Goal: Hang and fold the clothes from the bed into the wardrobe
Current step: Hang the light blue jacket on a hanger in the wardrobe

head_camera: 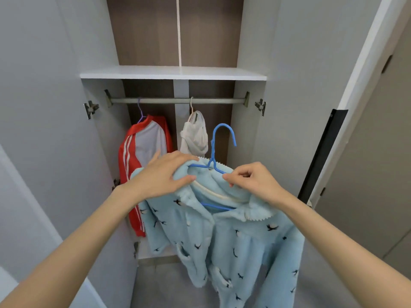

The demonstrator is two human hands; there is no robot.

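Observation:
A fluffy light-blue pyjama top with small black bird prints hangs on a blue hanger in front of the open wardrobe. My left hand grips the top's left shoulder and collar. My right hand pinches the fabric and the hanger's right arm at the collar. The hanger's hook stands upright, below and in front of the metal rail, not on it. On the rail hang a red and grey jacket at left and a white garment in the middle.
A white shelf runs above the rail. Both wardrobe doors stand open, the left door and the right door. A room door with a black edge strip is at right. Rail space shows right of the white garment.

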